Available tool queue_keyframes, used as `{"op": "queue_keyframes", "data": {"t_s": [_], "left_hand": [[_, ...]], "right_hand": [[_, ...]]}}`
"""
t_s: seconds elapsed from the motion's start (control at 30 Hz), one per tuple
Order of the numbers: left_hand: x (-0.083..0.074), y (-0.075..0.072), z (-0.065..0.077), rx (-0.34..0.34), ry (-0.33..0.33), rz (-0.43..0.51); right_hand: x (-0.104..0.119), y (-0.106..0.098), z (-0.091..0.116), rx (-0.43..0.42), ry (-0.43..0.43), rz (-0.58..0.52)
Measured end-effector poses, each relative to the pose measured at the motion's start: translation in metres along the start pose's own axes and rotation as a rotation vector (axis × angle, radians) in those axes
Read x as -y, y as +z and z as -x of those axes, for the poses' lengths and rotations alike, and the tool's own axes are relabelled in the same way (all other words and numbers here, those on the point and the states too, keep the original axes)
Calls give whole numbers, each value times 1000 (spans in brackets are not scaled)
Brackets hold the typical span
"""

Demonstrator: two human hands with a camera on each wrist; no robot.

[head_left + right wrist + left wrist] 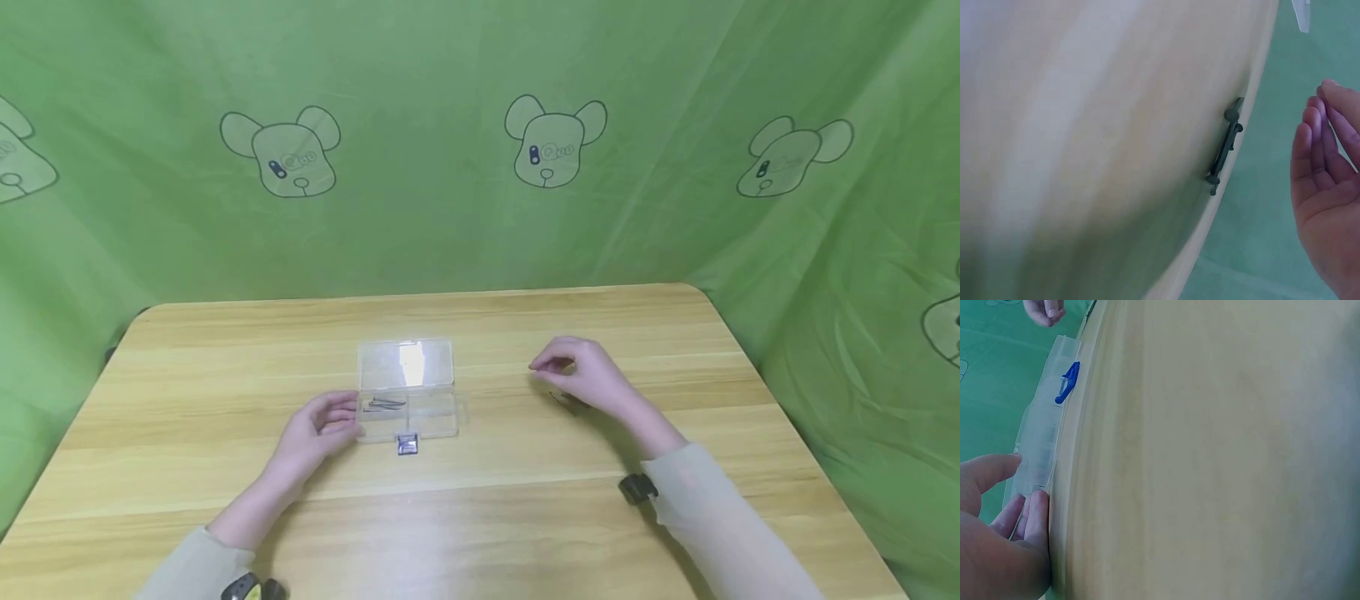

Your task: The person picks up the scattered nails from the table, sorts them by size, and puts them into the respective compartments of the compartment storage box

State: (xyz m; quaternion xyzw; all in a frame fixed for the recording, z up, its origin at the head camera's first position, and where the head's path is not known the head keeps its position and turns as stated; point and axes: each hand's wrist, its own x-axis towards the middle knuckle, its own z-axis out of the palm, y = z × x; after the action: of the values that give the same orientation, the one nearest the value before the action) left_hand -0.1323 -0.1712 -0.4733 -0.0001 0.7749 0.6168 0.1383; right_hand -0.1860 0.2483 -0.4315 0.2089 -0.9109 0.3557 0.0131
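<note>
A clear plastic compartment box (433, 414) stands on the table with its lid (382, 367) raised at the back. Several thin metal nails or screws (385, 404) lie in its left part. The blue latch (1069, 382) hangs at the front side. My left hand (318, 425) touches the box's left end with its fingertips and thumb. To the right, my right hand (588, 371) hovers above the table, its thumb and fingertips close together. I see nothing between them. Below it lies a small dark cluster of nails or screws (1224, 147), partly hidden in the head view.
The wood-grain table (480, 533) has rounded far corners. Green cloth (420, 225) with mouse-head drawings hangs behind and at both sides. A dark device (638, 488) is worn at the right wrist, and another (251, 588) at the left.
</note>
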Motion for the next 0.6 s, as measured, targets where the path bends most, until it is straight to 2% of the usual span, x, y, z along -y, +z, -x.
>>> {"op": "queue_keyframes", "data": {"t_s": [0.27,0.6], "left_hand": [[0,0,-1,-3,1,-1],[-1,1,-1,-7,-4,-19]], "right_hand": [[-8,-5,15,32,34,32],[-17,-8,27,92,140,79]]}}
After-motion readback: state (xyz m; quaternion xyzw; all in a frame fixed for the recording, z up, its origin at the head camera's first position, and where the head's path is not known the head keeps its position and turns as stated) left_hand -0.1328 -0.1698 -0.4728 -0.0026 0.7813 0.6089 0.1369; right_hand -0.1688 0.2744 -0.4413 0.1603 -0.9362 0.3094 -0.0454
